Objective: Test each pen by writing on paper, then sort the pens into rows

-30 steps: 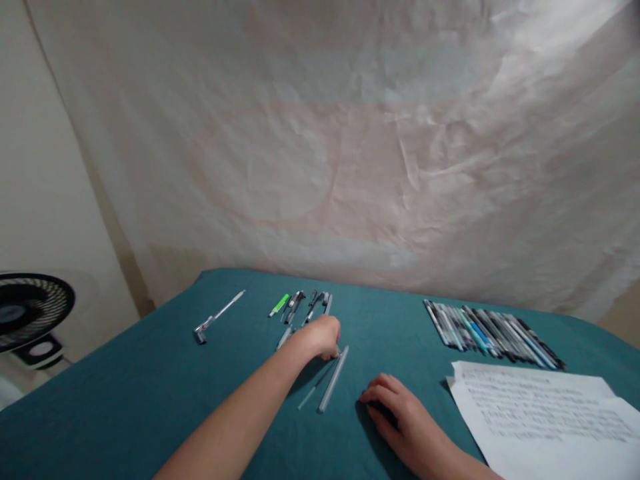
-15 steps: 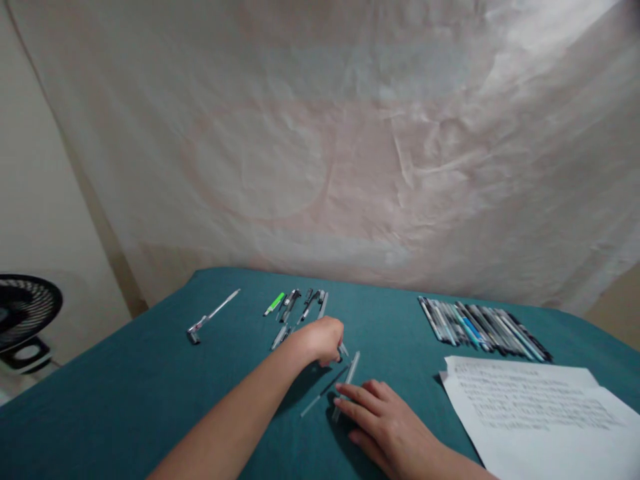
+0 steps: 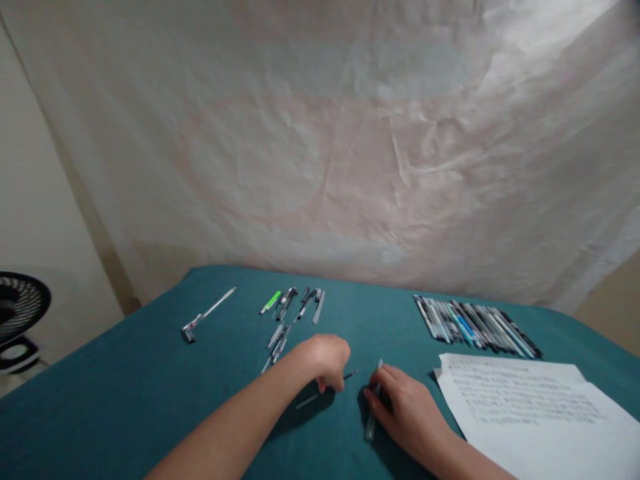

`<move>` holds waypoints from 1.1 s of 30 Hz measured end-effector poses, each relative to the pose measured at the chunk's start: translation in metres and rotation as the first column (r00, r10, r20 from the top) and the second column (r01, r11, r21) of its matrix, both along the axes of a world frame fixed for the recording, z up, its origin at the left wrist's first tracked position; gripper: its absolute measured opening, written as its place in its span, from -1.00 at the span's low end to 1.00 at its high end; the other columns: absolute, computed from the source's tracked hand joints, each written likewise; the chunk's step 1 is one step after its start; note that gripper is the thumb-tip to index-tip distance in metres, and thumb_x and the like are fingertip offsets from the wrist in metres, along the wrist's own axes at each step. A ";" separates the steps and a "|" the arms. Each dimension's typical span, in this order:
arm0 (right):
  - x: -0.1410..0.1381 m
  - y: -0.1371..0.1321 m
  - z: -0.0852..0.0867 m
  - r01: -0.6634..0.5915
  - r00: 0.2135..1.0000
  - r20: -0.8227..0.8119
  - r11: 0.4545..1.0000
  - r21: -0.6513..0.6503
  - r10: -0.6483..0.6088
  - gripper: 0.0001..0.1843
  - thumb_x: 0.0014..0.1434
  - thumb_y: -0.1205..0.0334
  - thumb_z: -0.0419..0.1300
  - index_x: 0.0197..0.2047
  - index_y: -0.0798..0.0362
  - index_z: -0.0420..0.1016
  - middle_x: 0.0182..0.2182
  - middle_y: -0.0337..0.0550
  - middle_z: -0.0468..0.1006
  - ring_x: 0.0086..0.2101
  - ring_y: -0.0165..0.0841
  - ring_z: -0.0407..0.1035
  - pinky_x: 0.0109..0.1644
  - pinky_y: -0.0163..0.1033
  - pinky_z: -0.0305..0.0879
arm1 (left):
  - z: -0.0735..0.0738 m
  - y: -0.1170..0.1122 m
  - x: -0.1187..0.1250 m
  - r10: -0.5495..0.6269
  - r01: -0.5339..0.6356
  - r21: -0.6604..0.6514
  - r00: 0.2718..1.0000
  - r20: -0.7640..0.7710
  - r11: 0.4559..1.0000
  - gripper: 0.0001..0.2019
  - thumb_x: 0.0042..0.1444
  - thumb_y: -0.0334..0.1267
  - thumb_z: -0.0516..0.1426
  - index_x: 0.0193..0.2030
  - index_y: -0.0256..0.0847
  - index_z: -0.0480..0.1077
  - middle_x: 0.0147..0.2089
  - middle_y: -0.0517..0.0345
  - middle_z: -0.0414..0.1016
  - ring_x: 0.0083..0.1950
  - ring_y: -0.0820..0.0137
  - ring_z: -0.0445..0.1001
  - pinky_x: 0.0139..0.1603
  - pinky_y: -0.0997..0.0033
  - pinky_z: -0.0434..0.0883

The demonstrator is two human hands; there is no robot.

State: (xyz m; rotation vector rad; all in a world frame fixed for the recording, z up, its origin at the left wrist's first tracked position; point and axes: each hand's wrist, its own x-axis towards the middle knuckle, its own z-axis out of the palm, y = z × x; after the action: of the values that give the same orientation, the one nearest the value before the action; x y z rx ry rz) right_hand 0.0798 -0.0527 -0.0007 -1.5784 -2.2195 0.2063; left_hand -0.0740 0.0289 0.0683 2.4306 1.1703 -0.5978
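Observation:
My left hand [image 3: 331, 363] is closed in a pinch over a thin pen refill [image 3: 308, 401] on the green cloth; its pale end and dark tip stick out on either side. To its right, my right hand [image 3: 407, 403] grips a clear pen barrel [image 3: 371, 427] between thumb and fingers, close to the cloth. Beyond my left forearm lie several loose pen parts [image 3: 277, 343], and farther back stands a group of caps and dark pen pieces [image 3: 287, 304] beside a bright green piece [image 3: 271, 302].
A tight row of pens [image 3: 477, 327] lies at the back right of the table [image 3: 125, 393]. Nearer me are handwritten paper sheets [image 3: 525, 407]. Toward the left lies a thin white stick with small parts at its end [image 3: 189, 331]. A black fan [image 3: 23, 310] stands beyond the table.
My left hand has come nearer to me and closed over the refill. My right hand, earlier resting on the clear barrel with fingers apart, now grips it and has shifted right.

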 end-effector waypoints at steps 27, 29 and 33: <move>0.051 0.044 0.009 -0.173 -0.042 -0.887 0.878 -0.446 -0.459 -0.75 -0.08 0.24 0.25 -0.28 0.15 0.40 -0.59 -0.27 0.44 -0.56 -0.51 0.36 -0.55 -0.49 0.29 | 0.016 0.014 0.001 0.046 -0.113 0.059 0.751 0.658 0.992 -0.75 0.02 -0.23 0.00 -0.28 -0.28 0.45 -0.36 0.15 0.50 -0.39 0.47 0.40 -0.43 0.58 0.24; 0.054 0.048 0.006 -0.168 -0.224 -0.863 0.890 -0.424 -0.454 -0.82 -0.11 0.30 0.29 -0.39 0.15 0.41 -0.52 -0.23 0.48 -0.47 -0.49 0.42 -0.46 -0.52 0.36 | 0.018 0.015 -0.001 0.021 -0.135 0.130 0.767 0.641 0.982 -0.75 0.03 -0.24 -0.01 -0.29 -0.26 0.45 -0.35 0.15 0.51 -0.37 0.46 0.41 -0.40 0.57 0.24; 0.055 0.051 -0.001 -0.198 -0.325 -0.823 0.884 -0.423 -0.466 -0.87 -0.10 0.35 0.29 -0.46 0.18 0.41 -0.48 -0.17 0.52 -0.39 -0.45 0.45 -0.39 -0.52 0.39 | 0.022 0.016 -0.005 -0.038 -0.154 0.251 0.780 0.624 0.956 -0.76 0.03 -0.26 -0.01 -0.30 -0.22 0.47 -0.31 0.13 0.51 -0.30 0.44 0.42 -0.31 0.55 0.25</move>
State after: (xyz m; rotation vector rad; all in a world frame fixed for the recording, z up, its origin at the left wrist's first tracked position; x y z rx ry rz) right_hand 0.1349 -0.0018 -0.0020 -0.8838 -0.4168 1.4453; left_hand -0.0792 0.0444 0.0901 2.4962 1.0763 0.4303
